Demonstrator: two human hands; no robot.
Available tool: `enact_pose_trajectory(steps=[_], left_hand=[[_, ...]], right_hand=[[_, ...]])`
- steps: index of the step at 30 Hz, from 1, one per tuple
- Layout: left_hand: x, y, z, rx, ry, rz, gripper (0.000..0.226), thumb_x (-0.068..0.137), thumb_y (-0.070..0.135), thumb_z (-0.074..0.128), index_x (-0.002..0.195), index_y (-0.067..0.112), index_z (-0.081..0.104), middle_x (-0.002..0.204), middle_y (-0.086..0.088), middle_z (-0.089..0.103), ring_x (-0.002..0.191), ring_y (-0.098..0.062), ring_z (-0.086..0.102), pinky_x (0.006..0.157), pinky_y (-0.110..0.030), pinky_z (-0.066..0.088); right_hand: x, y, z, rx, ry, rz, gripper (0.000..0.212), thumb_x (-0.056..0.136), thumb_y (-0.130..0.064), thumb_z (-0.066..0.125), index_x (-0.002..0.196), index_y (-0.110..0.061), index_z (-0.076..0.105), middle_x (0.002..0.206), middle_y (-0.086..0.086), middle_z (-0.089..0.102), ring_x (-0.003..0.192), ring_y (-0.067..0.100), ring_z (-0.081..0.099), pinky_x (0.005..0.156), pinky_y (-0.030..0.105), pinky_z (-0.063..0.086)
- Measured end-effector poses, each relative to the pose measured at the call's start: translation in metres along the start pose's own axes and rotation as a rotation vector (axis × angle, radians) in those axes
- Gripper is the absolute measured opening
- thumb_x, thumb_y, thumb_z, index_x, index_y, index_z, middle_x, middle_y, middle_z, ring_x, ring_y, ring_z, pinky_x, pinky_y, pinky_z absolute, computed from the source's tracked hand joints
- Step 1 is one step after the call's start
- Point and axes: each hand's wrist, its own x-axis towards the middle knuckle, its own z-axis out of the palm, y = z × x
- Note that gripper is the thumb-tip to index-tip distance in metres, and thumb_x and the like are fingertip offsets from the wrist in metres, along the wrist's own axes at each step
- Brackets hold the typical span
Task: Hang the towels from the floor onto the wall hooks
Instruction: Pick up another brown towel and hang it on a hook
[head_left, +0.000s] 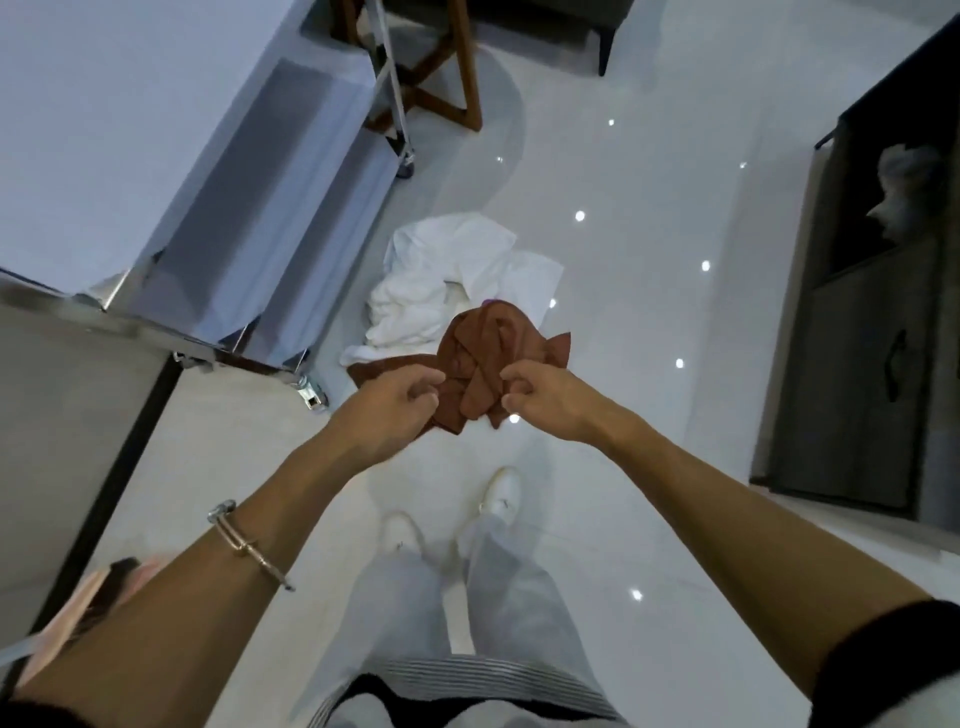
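As the left hand (387, 410) and right hand (545, 400) pinch a bunched brown towel (478, 358) with curled fingers, a white towel (447, 280) lies at its eleven o'clock.

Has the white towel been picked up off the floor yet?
No, the white towel lies crumpled on the floor while the left hand and right hand grip the brown towel.

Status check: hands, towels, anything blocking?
Grips: left hand, right hand both on brown towel, bunched. Beyond it, white towel heaped on floor. Nearby left: wheeled cart.
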Motion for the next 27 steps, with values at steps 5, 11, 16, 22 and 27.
enact_pose_trajectory(steps=[5, 11, 16, 22, 27], left_hand=[[0.075, -0.028, 0.029, 0.007, -0.053, -0.054, 0.027, 0.093, 0.016, 0.051, 0.117, 0.023, 0.061, 0.113, 0.000, 0.065, 0.106, -0.017, 0.060, 0.097, -0.030, 0.044], [0.167, -0.066, 0.055, 0.007, -0.087, -0.053, 0.025, 0.091, 0.017, 0.052, 0.091, 0.041, 0.058, 0.102, 0.007, 0.067, 0.101, -0.017, 0.062, 0.099, -0.040, 0.045], [0.225, -0.100, 0.088, -0.001, -0.086, -0.044, 0.029, 0.090, 0.017, 0.051, 0.079, 0.043, 0.057, 0.095, 0.011, 0.067, 0.095, -0.016, 0.064, 0.096, -0.041, 0.047], [0.280, -0.148, 0.128, 0.038, -0.149, -0.055, 0.021, 0.092, 0.017, 0.049, 0.100, 0.031, 0.063, 0.097, 0.006, 0.070, 0.092, -0.013, 0.064, 0.090, -0.030, 0.049], [0.325, -0.188, 0.147, 0.054, -0.174, -0.081, 0.024, 0.092, 0.020, 0.049, 0.087, 0.041, 0.059, 0.098, 0.007, 0.070, 0.094, -0.013, 0.064, 0.094, -0.037, 0.048]], right_hand=[[0.074, 0.049, 0.015, -0.011, -0.088, 0.049, 0.034, 0.098, -0.018, 0.046, 0.130, -0.011, 0.053, 0.129, 0.005, 0.056, 0.118, 0.022, 0.051, 0.089, 0.020, 0.035], [0.165, 0.107, 0.046, 0.065, -0.072, 0.125, 0.038, 0.097, -0.021, 0.052, 0.133, -0.010, 0.049, 0.131, 0.006, 0.054, 0.120, 0.023, 0.051, 0.091, 0.020, 0.036], [0.226, 0.150, 0.071, 0.269, -0.045, 0.219, 0.030, 0.096, -0.013, 0.053, 0.124, -0.005, 0.056, 0.118, 0.008, 0.057, 0.109, 0.025, 0.056, 0.093, 0.021, 0.045], [0.287, 0.193, 0.122, 0.141, -0.059, 0.246, 0.020, 0.094, -0.017, 0.055, 0.110, -0.008, 0.063, 0.100, 0.004, 0.060, 0.091, 0.019, 0.058, 0.076, 0.022, 0.046], [0.354, 0.223, 0.156, 0.185, -0.065, 0.332, 0.029, 0.095, -0.025, 0.051, 0.113, -0.005, 0.060, 0.114, 0.008, 0.057, 0.106, 0.025, 0.054, 0.083, 0.026, 0.040]])
